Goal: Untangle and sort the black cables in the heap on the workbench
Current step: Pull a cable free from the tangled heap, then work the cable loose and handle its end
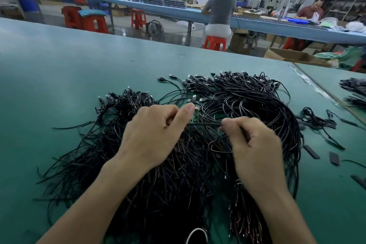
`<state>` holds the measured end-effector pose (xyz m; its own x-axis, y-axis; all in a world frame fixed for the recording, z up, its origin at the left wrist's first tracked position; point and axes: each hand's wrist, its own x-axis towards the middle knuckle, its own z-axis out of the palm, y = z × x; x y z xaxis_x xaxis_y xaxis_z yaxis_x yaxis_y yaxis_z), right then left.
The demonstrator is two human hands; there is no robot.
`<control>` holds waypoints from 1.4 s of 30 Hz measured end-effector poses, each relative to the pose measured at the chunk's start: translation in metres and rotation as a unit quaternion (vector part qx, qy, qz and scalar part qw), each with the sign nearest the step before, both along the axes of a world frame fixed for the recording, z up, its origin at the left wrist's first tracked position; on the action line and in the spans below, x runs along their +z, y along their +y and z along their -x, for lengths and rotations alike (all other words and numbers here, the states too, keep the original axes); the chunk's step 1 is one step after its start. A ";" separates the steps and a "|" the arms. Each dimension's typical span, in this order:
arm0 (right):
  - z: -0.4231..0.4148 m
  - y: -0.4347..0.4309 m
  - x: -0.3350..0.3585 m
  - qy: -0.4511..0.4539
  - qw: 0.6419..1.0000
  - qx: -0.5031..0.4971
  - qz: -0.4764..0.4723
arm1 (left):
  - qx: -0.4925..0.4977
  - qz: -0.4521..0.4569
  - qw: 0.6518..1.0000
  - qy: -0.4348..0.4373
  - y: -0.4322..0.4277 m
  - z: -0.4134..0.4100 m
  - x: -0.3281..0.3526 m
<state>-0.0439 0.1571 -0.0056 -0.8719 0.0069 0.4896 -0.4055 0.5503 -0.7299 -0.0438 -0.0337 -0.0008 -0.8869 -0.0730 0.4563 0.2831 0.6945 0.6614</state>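
In the middle of the green table point(59, 77), near to the person, lies the heap of black cables point(247, 101), spread from left to right, with many plugs point(193, 98) at its far side. Both hands are over it. The left hand point(154, 134) has its fingers curled in, and the right hand point(255, 144) pinches with the thumb and first fingers point(228, 123). Between them one strand point(206, 124) runs straight, so I judge that each hand holds a part of it, though the left grip is partly hidden. The danger, I think, is in the pulling: this strand seems to go under many loops, and a hard pull could tighten a knot or drag neighbour cables along, mixing the left part with the right. A plug could also catch and be strained. The small black pieces point(312, 151) on the right could be swept off.
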 end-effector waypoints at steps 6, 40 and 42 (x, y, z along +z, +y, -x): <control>0.012 0.025 -0.004 -0.012 0.995 -0.084 0.061 | -0.153 -0.070 0.963 -0.212 -0.002 -0.002 0.008; -0.007 -0.005 0.009 -0.150 0.966 0.199 0.068 | -0.417 -0.586 0.633 -0.286 0.021 -0.012 0.017; -0.009 -0.008 0.007 -0.192 0.959 0.209 -0.017 | -0.383 -0.648 0.621 -0.218 0.020 -0.008 0.016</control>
<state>-0.0349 0.1492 0.0011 -0.9108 -0.3931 0.1264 -0.3014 0.4236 -0.8542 -0.0362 -0.0137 0.0155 -0.9061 0.3920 0.1592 -0.2009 -0.7299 0.6534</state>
